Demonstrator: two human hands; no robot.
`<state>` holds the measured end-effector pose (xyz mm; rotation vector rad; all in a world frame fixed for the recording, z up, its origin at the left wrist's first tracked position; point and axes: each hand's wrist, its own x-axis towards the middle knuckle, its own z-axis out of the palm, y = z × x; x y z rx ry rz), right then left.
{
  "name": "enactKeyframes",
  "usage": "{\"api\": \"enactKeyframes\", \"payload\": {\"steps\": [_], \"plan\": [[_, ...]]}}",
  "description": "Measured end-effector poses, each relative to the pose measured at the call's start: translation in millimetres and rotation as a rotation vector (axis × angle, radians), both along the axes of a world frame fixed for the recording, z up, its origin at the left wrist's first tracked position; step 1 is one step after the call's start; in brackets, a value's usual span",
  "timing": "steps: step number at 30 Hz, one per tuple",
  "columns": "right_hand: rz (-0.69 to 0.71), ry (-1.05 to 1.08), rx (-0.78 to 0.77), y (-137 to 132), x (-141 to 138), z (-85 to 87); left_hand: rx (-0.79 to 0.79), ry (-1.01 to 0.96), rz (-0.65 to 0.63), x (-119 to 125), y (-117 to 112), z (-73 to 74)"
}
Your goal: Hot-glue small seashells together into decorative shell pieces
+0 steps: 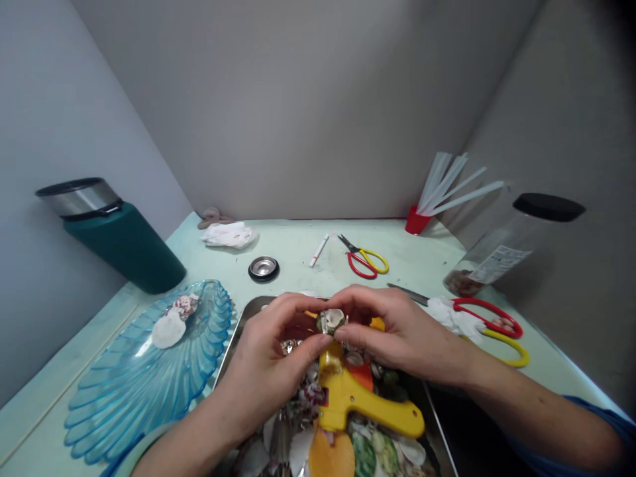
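Between the fingertips of both hands is a small greenish-white shell [332,320], its pale hollow side facing up. My left hand [288,338] pinches it from the left, with thumb and fingers closed. From the right, my right hand [382,324] grips it between thumb and fingers. Just below them a yellow hot glue gun [368,401] with an orange trigger lies on top of many shells. These shells, among them an orange scallop shell [332,457] and several green ones, fill a metal tray [442,437] under my hands.
On the left, a blue shell-shaped dish [144,391] holds a few shells, beside a green bottle [129,245]. Behind are a lid [264,267], a marker [319,250] and scissors [365,258]. Glue sticks stand in a red cup [417,220]; a clear jar [491,252] and larger scissors [511,318] are right.
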<state>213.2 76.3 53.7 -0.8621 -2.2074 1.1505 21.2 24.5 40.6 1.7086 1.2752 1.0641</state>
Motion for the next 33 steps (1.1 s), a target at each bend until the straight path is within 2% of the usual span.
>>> {"api": "enactKeyframes", "payload": {"steps": [4, 17, 28, 33], "plan": [[-0.003, 0.006, 0.013, 0.4, -0.4, -1.6, -0.031, -0.020, 0.003, 0.4, 0.4, -0.4], [-0.005, 0.045, -0.035, 1.3, -0.7, -5.1, 0.062, 0.077, 0.002, -2.2, 1.1, 1.9], [0.023, 0.057, -0.018, 2.3, 0.5, -3.5, 0.072, 0.033, -0.013, 0.4, -0.4, 1.2], [0.003, 0.054, -0.065, 1.5, 0.1, -2.7, 0.037, 0.013, 0.016, 0.0, 0.2, 1.3]]}}
